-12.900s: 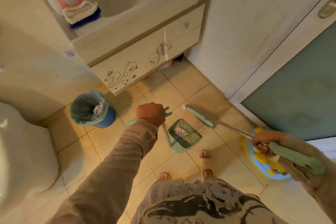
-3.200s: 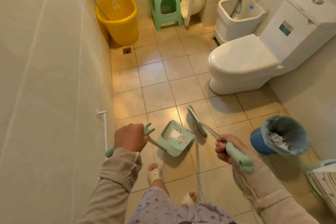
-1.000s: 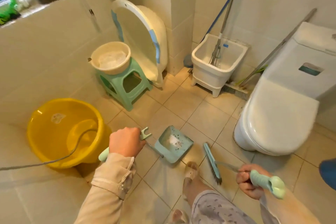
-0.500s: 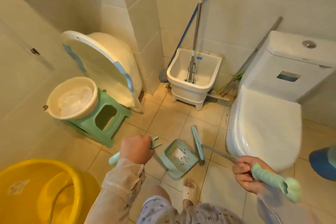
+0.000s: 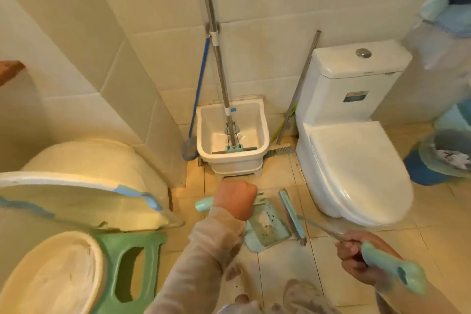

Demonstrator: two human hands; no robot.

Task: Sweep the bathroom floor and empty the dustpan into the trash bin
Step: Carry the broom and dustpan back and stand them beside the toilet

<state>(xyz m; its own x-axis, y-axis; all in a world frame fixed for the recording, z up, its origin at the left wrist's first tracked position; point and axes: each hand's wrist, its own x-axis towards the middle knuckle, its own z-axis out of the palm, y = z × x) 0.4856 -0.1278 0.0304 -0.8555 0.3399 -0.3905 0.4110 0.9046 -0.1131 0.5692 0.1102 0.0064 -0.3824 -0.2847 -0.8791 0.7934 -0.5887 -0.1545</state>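
Sweeping in progress: left hand [image 5: 235, 200] clenched on dustpan [image 5: 266, 224] handle, pan flat on floor to catch litter; right hand [image 5: 353, 259] grasping broom [image 5: 293, 214] at pan's 3 o'clock; trash bin [image 5: 438, 160] far at 2 o'clock.

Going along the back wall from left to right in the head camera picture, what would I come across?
Blue-handled brush → white mop sink holding the squeeze mop → leaning broom → white toilet → blue trash bin.
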